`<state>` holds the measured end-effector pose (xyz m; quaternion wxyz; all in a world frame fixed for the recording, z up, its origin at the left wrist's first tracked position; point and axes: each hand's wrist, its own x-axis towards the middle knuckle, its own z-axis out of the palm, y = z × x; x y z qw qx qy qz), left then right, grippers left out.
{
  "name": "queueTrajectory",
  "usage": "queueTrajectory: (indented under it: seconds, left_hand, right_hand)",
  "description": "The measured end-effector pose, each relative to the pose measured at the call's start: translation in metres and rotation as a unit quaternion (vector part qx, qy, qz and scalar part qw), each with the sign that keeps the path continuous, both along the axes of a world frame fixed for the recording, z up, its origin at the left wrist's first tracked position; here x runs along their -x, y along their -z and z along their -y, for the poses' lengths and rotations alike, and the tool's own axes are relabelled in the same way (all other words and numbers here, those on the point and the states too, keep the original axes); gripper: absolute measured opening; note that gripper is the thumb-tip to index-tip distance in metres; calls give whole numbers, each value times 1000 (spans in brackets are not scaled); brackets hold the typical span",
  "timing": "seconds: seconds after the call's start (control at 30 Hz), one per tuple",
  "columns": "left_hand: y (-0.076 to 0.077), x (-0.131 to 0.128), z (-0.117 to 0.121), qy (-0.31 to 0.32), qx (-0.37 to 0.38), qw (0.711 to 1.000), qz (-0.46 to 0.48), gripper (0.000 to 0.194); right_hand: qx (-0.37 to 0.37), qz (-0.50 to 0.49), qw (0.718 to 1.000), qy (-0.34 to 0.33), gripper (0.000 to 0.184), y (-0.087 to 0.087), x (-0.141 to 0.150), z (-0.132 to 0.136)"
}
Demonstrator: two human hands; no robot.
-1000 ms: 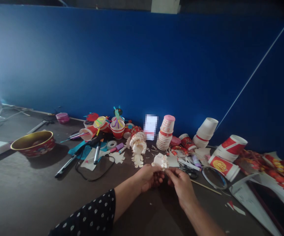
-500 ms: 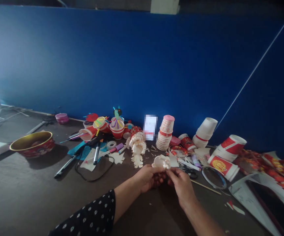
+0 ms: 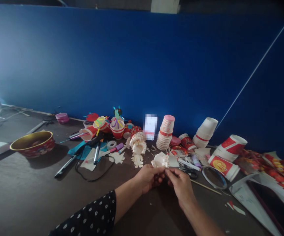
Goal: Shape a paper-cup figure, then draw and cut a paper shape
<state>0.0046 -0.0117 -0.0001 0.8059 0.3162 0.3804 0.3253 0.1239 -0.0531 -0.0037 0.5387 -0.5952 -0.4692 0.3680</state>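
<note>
A white paper cup cut into curled strips (image 3: 160,159) is pinched between my two hands above the dark table. My left hand (image 3: 147,179) is closed on its near left side, thumb on top. At the near right edge, the thumb and fingertips of my right hand (image 3: 180,184) pinch one of the strips. The hands partly cover the lower part of the cup. Just beyond my left hand lies a similar white piece with curled petals (image 3: 138,149), its lower strips spread flat on the table.
Stacked paper cups (image 3: 164,136) stand behind my hands, beside a blurred phone (image 3: 150,127). Scissors (image 3: 191,172), a wooden stick (image 3: 205,186) and a tape ring (image 3: 214,177) lie to the right. Leftward are a marker (image 3: 97,153), a glue gun (image 3: 69,164) and a red-gold bowl (image 3: 33,151).
The cut cup has turned slightly in my hands, showing more of its inside. My right fingertips have shifted a little to the left along its edge.
</note>
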Motion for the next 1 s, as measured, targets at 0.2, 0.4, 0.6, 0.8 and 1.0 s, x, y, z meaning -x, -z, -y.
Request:
queueTrajectory:
  seconds: [0.2, 0.4, 0.6, 0.8, 1.0]
  left_hand:
    - [1, -1, -1, -43, 1, 999, -6, 13]
    - [1, -4, 1, -62, -29, 997, -22, 14]
    - [5, -8, 7, -38, -142, 985, -94, 23]
    - [-1, -9, 11, -16, -195, 968, -157, 25]
    - [0, -6, 6, -39, -134, 985, -103, 18]
  right_hand:
    - [-10, 47, 999, -21, 32, 3, 1, 1]
    - [20, -30, 999, -41, 31, -5, 7, 7]
    - [55, -9, 998, 8, 37, -14, 11, 8]
    - [45, 14, 999, 22, 37, -7, 9, 5]
    - [26, -29, 999, -15, 21, -1, 4, 2]
